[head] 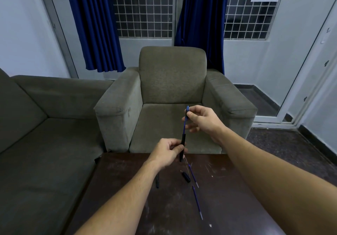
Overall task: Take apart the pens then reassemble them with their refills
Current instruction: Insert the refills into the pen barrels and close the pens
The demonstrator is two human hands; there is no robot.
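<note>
A blue pen [184, 128] with a black grip section stands nearly upright in the air above the far edge of the dark table [228, 189]. My left hand [168, 151] pinches its black lower part, and my right hand [202, 118] holds its blue upper end between thumb and fingers. On the table lie two blue refills [193, 175] [197, 202], a short black pen piece [186, 177] and another dark pen part [157, 181] partly hidden under my left forearm.
A grey-green armchair [171, 92] stands just beyond the table. A matching sofa [45, 134] runs along the left. Blue curtains and a barred window fill the back wall, and a glass door is at the right.
</note>
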